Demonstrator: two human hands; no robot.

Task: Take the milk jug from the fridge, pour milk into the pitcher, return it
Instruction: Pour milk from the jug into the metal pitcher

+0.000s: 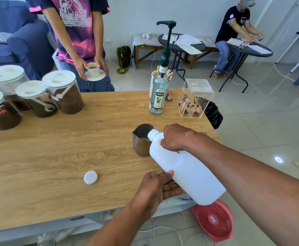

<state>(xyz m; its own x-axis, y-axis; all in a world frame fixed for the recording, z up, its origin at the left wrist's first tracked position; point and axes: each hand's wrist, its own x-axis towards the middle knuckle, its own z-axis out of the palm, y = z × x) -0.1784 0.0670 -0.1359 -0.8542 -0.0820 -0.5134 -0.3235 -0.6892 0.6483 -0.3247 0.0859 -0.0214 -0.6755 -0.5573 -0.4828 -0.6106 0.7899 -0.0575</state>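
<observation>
Tilting the jug [186, 167], right hand [176, 138] grips its handle at 12 o'clock; left hand [158, 186] cups the smooth, probably heavy body from below, fingers [170, 189] nearly straight, over the pitcher [140, 144].

Room setting: a white wall [127, 16] rose behind a pale tiled floor [262, 121]. A blue sofa [12, 41] stood far left, a wooden bench [145, 48] against the wall, with two round dark tables [180, 45] nearby.

The jug [187, 167] is tilted over the pitcher [141, 141], gripped by the right hand [176, 137], supported underneath by the left hand [155, 189]; milk is perhaps flowing.
</observation>
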